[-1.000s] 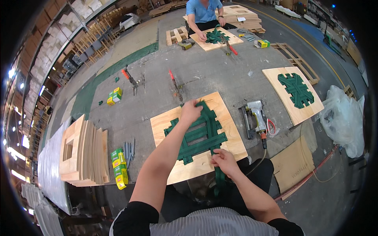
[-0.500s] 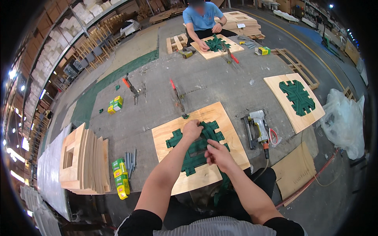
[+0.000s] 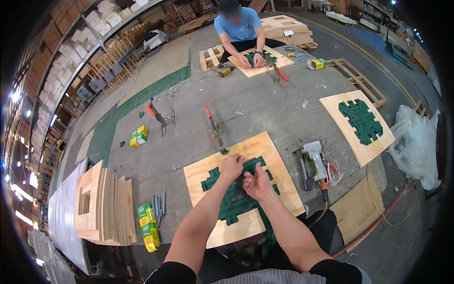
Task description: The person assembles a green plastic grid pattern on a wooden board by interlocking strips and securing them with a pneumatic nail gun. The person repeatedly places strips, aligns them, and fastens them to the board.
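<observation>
A plywood panel [image 3: 196, 173] lies in front of me with green webbing straps [image 3: 236, 208] woven across its middle. At the far part of the weave, my left hand [image 3: 231, 167] is closed, its fingertips pinching a green strap. My right hand [image 3: 258, 185] is just beside it, palm partly turned up. Its thumb is raised apart from the loosely curled fingers, close to the strap; no firm grip shows. A loose strap tail [image 3: 267, 227] runs under my right forearm over the panel's near edge. My hands hide part of the weave.
A staple gun [image 3: 313, 163] with a hose lies right of the panel. Left are yellow-green boxes [image 3: 149, 232], metal staple strips [image 3: 159, 208] and stacked wooden frames [image 3: 106, 203]. Red-handled pliers [image 3: 213, 123] lie beyond. A finished-looking woven panel [image 3: 326, 106] rests right. A co-worker [image 3: 239, 28] sits opposite.
The raised strap loop between my hands has flattened toward the panel. My right hand has moved slightly up and turned its palm upward. The co-worker's hands have come together over their panel.
</observation>
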A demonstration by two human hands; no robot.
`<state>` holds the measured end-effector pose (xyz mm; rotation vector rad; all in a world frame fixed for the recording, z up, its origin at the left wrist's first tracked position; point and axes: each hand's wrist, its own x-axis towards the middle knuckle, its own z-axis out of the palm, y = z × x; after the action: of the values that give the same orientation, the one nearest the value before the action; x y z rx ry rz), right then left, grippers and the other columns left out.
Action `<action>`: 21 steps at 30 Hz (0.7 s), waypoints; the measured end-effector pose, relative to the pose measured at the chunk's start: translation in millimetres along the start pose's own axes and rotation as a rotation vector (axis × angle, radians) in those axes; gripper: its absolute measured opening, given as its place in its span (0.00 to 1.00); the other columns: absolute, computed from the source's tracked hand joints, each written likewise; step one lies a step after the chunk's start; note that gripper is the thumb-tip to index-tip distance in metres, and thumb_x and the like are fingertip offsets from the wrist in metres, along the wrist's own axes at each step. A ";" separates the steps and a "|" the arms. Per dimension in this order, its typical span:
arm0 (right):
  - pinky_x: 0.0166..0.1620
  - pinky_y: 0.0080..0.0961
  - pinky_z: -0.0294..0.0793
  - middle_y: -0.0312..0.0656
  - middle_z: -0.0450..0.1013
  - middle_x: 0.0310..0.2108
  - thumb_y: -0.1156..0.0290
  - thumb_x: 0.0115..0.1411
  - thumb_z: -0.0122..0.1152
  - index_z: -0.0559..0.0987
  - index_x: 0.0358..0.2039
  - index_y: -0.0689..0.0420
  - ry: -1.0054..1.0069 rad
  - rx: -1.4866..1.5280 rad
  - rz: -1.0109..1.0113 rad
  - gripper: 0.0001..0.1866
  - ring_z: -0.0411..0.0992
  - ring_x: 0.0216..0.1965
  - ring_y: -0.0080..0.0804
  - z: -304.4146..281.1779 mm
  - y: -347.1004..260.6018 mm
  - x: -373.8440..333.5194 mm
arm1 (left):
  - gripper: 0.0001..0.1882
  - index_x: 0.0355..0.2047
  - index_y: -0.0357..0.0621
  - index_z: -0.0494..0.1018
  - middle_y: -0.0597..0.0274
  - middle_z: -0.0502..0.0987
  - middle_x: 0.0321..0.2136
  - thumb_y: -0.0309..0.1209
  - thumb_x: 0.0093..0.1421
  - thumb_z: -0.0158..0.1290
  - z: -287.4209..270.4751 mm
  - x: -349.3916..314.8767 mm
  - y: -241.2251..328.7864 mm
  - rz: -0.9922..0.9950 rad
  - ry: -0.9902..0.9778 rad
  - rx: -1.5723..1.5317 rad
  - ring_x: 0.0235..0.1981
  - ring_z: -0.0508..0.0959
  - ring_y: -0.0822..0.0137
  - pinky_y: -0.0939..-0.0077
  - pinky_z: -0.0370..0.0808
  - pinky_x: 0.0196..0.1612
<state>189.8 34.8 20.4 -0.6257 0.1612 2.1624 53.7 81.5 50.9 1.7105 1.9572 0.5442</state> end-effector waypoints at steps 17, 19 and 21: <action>0.31 0.28 0.76 0.40 0.77 0.26 0.64 0.70 0.59 0.76 0.57 0.61 0.006 -1.135 -0.417 0.19 0.75 0.25 0.27 -22.8 45.0 -80.6 | 0.15 0.51 0.38 0.76 0.63 0.78 0.25 0.29 0.65 0.57 -0.7 39.0 -21.5 -0.440 -0.075 -0.692 0.23 0.78 0.69 0.70 0.77 0.25; 0.32 0.29 0.76 0.42 0.77 0.26 0.67 0.69 0.60 0.77 0.57 0.61 -0.013 -1.329 -0.524 0.19 0.76 0.26 0.29 -40.2 43.5 -89.1 | 0.16 0.54 0.41 0.74 0.64 0.78 0.28 0.28 0.66 0.55 5.3 37.9 -6.1 -0.413 -0.067 -0.599 0.22 0.77 0.71 0.72 0.75 0.22; 0.32 0.30 0.76 0.43 0.77 0.25 0.67 0.68 0.61 0.78 0.55 0.60 -0.070 -1.471 -0.657 0.17 0.77 0.26 0.30 -48.6 43.0 -95.3 | 0.17 0.56 0.45 0.73 0.60 0.78 0.35 0.28 0.66 0.54 6.7 30.2 -7.7 -0.251 -0.087 -0.570 0.27 0.79 0.66 0.68 0.78 0.28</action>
<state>223.3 -75.5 20.5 -1.1375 -1.5582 1.3331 48.5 110.3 38.1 1.1013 1.7026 0.8200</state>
